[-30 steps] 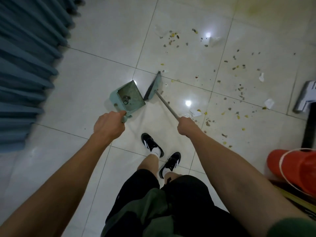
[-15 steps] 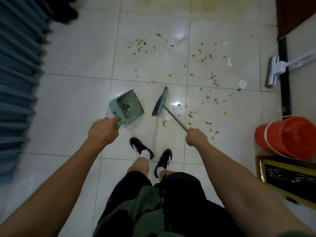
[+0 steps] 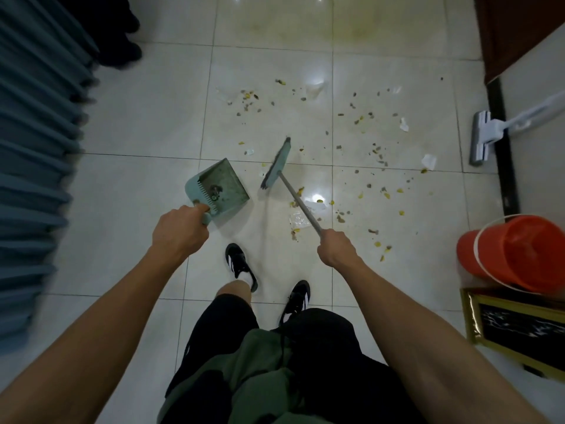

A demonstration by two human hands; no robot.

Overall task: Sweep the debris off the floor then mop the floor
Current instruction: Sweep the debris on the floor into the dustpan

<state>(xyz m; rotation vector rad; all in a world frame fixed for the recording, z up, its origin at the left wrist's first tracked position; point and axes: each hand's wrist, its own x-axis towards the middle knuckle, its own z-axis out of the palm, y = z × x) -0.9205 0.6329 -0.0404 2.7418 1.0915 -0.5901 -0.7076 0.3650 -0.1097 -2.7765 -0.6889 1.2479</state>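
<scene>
My left hand (image 3: 180, 229) grips the handle of a teal dustpan (image 3: 218, 186) held just above the white tiled floor; a little dirt lies inside the pan. My right hand (image 3: 336, 246) grips the metal handle of a teal broom (image 3: 276, 163), whose head stands to the right of the dustpan with a gap between them. Debris (image 3: 367, 148), small brown and yellow bits and white paper scraps, is scattered over the tiles ahead and to the right of the broom. A white flat mop (image 3: 486, 133) leans against the right wall.
An orange bucket (image 3: 526, 252) stands at the right, with a gold-framed dark picture (image 3: 519, 328) lying below it. Blue curtains (image 3: 33, 148) hang along the left. Someone's dark shoes (image 3: 122, 53) stand at the top left. My own feet (image 3: 241, 264) stand behind the tools.
The view has swung right, bringing the mop, bucket and frame into sight. The broom head has moved away from the dustpan toward the right. My feet have stepped apart.
</scene>
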